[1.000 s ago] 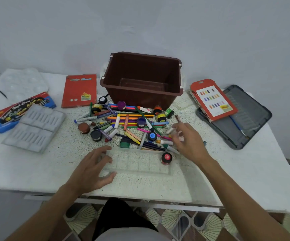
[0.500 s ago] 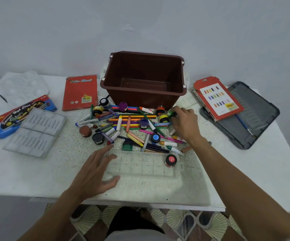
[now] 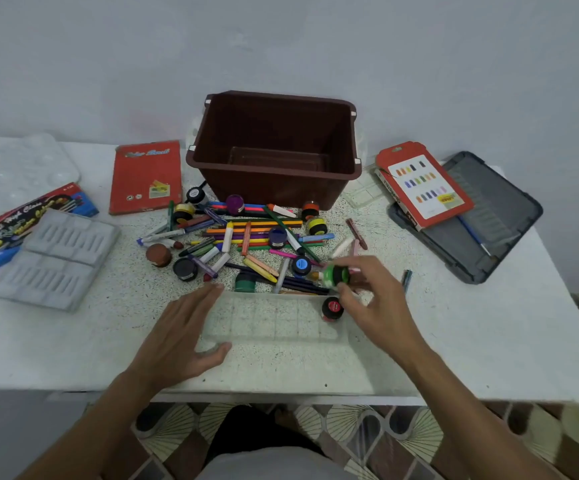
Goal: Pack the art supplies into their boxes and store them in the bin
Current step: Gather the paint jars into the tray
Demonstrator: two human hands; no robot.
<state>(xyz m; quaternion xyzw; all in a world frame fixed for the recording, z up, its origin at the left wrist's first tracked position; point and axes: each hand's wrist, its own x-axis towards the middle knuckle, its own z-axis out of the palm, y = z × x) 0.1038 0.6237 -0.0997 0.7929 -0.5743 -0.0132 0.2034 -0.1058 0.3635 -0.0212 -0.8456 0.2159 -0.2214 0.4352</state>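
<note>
A clear plastic tray [image 3: 274, 320] with small compartments lies near the table's front edge, and a red paint pot [image 3: 332, 308] sits in its right end. My left hand [image 3: 184, 337] rests flat on the tray's left end, fingers spread. Just above the tray's right end, my right hand [image 3: 374, 299] pinches a green paint pot [image 3: 335, 276]. Behind the tray lies a heap of crayons, markers and paint pots [image 3: 246, 237]. The brown bin [image 3: 277, 147] stands empty at the back of the table.
A grey moulded insert [image 3: 56, 258] and a blue watercolour box [image 3: 14, 223] lie at left, with a red booklet [image 3: 146, 176] behind them. At right a red crayon box [image 3: 423, 185] rests on an open dark grey case [image 3: 482, 223]. A white palette [image 3: 21, 168] sits far left.
My right hand took the green paint pot from beside the bin and carried it back toward the clear tray. My left hand stayed on the tray.
</note>
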